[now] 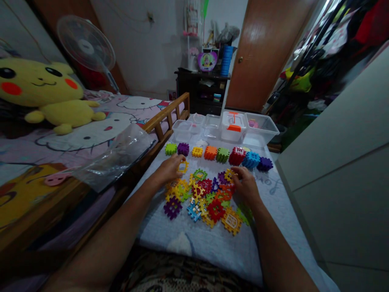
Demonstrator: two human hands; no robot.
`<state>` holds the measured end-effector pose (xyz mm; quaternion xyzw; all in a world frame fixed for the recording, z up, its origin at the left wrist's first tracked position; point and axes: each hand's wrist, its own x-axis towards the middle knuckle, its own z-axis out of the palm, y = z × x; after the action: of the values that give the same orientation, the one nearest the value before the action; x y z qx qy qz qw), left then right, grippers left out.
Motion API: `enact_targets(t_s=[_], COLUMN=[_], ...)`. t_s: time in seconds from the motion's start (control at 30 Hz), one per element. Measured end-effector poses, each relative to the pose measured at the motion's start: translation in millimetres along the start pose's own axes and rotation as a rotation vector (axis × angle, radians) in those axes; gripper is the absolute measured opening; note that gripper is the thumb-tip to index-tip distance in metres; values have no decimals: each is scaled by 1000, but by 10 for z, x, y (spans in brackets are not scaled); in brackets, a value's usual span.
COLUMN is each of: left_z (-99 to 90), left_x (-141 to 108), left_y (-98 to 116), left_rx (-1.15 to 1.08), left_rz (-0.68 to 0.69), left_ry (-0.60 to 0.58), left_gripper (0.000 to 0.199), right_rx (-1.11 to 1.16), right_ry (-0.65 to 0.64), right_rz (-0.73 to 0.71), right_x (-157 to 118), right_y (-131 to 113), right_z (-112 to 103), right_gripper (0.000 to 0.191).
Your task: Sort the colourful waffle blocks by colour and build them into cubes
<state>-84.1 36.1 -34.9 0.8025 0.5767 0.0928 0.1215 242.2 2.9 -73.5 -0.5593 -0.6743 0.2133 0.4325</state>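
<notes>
My left hand pinches a yellow frame piece at the left of a loose pile. My right hand has its fingers closed on a yellow piece at the pile's upper right. Between my forearms lies the pile of interlocking plastic pieces, with a purple piece, a blue piece, a red piece and an orange-yellow window piece along its near side. Behind it, stacks sorted by colour stand in a row, among them a green stack and a red stack.
Clear plastic boxes and a lidded box with an orange handle stand at the far end of the cloth-covered table. Left of it are a wooden rail, a plastic bag and a yellow plush toy.
</notes>
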Motion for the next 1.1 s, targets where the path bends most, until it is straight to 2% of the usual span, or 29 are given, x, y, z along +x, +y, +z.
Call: enact_targets(t_s=[0.1, 0.2, 0.3, 0.4, 0.57, 0.7, 0.8, 0.97, 1.1], left_z=[-51, -52, 6, 79, 66, 3, 53, 215, 233], left_x=[-54, -131, -216, -285, -377, -431, -436, -414, -402], left_y=[128, 325, 548, 691, 675, 681, 775, 909, 902], left_rx=[-18, -56, -97, -98, -107, -141, -65, 59, 30], left_rz=[29, 110, 191, 265, 343, 307, 209, 151, 161], left_ry=[33, 73, 50, -24, -150, -133, -92, -80, -78], left_gripper=[31, 16, 12, 16, 34, 58, 63, 60, 52], right_rx=[195, 304, 150, -72, -204, -285, -323, -289, -289], right_ry=[-6, -85, -130, -145, -236, -290, -296, -275, -270], right_rz=[132, 204, 164, 42, -57, -90, -102, -127, -143], right_x=[-4, -15, -25, -28, -35, -57, -75, -98, -103], right_y=[2, 5, -9, -10, 30, 35, 30, 20, 18], right_z=[-20, -20, -2, 7, -41, -76, -69, -41, -28], right_gripper=[25, 22, 16, 15, 24, 40, 45, 47, 47])
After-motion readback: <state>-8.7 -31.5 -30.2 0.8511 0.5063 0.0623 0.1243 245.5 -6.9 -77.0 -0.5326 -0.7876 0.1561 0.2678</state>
